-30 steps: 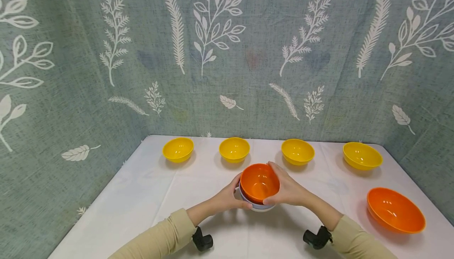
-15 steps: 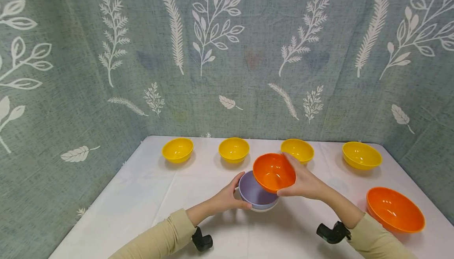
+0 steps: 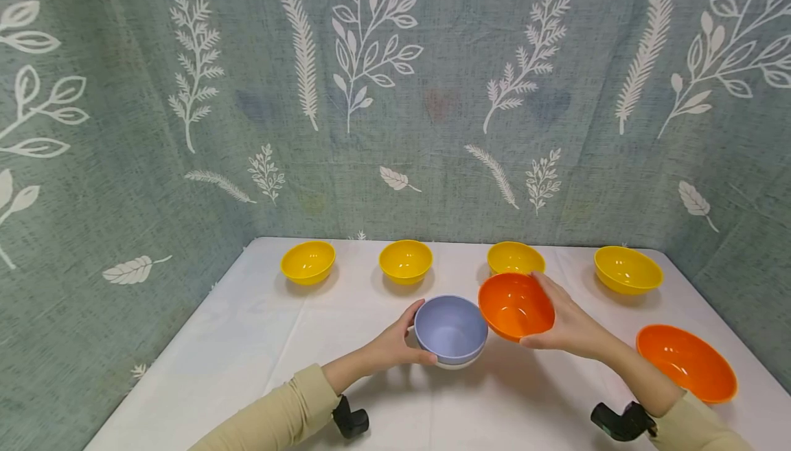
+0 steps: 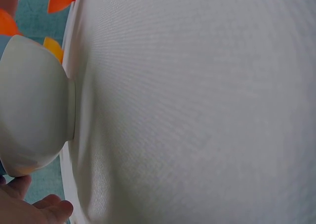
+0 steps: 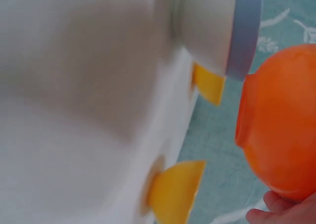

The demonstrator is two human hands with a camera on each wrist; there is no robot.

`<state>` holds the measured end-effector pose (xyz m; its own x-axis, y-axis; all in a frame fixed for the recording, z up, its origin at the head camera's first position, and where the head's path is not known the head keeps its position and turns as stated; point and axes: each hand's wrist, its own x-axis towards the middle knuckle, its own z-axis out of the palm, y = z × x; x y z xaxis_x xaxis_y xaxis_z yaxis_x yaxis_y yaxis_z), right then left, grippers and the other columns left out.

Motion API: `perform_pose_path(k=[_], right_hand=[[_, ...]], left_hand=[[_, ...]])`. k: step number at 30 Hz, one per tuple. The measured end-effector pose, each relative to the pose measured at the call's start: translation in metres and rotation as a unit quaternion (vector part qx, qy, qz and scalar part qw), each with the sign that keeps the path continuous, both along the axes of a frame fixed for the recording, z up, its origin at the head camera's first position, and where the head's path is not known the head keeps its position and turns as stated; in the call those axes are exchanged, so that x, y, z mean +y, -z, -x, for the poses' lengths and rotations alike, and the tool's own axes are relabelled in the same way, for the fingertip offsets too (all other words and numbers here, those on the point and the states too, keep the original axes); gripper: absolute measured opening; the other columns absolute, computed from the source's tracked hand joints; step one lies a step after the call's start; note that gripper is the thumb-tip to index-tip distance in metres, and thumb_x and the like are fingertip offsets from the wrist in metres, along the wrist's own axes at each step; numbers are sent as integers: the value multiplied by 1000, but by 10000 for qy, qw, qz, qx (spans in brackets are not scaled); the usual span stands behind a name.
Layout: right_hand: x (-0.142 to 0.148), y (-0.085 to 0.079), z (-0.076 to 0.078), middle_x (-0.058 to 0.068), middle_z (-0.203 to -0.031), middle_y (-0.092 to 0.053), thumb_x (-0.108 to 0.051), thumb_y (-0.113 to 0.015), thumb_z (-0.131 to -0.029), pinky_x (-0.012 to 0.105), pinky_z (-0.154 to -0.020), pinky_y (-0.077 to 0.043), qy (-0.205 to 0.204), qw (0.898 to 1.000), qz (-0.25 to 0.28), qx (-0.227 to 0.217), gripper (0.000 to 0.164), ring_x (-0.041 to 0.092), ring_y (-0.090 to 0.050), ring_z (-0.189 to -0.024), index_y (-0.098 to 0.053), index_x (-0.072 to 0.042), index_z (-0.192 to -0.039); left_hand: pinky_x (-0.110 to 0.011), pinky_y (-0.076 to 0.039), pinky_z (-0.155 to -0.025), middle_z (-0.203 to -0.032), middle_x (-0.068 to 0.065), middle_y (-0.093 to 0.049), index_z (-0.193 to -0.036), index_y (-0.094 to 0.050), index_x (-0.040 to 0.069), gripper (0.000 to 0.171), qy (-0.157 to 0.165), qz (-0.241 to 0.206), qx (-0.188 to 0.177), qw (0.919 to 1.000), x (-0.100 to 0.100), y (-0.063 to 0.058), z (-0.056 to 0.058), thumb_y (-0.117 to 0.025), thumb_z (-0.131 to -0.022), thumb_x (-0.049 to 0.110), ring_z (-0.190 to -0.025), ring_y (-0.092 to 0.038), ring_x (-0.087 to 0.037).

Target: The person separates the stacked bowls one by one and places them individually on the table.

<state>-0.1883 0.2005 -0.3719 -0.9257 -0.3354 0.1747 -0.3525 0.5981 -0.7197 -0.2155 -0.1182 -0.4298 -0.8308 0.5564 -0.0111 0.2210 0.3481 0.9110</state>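
Note:
A lavender bowl [image 3: 451,327] sits nested in a white bowl [image 4: 34,100], whose foot stands at the cloth in the left wrist view. My left hand [image 3: 395,341] grips this stack from the left, thumb at the front and fingers round the back. To its right, my right hand [image 3: 571,320] holds an orange bowl [image 3: 516,307] by its right side, thumb near and fingers behind. In the right wrist view the orange bowl [image 5: 286,120] is raised off the table, higher than the stack.
Several yellow bowls stand in a row at the back: far left [image 3: 307,263], centre left [image 3: 405,262], one partly behind the held bowl [image 3: 516,257], and far right [image 3: 627,270]. A larger orange bowl [image 3: 686,362] rests at the right. Patterned curtain [image 3: 395,94] surrounds the white-clothed table [image 3: 247,341].
My right hand has lifted the orange bowl out of the lavender one and carried it to the right, uncovering the lavender bowl. The left hand has kept its grip on the stack.

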Motion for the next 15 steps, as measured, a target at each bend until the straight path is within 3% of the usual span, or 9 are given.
perform_pose_path(k=[5,15], right_hand=[[9,7,-4,23,-138,-28,-30,-79,-67,52,-83,-48,44,10000,6,-43,105,38,-35,-117,-14,4,-142],[19,25,-10,27,-140,-26,-34,-79,-65,65,-90,-34,168,9994,-288,-20,108,42,-28,-122,-15,9,-140]], left_hand=[[-51,-27,-105,-149,-13,-24,-146,-11,5,111,10,33,3,10000,-1,0,1,-77,-67,47,-132,-30,-32],[-49,-28,-106,-150,-12,-22,-146,-11,7,109,-13,108,-46,9999,0,0,1,-77,-68,46,-133,-29,-32]])
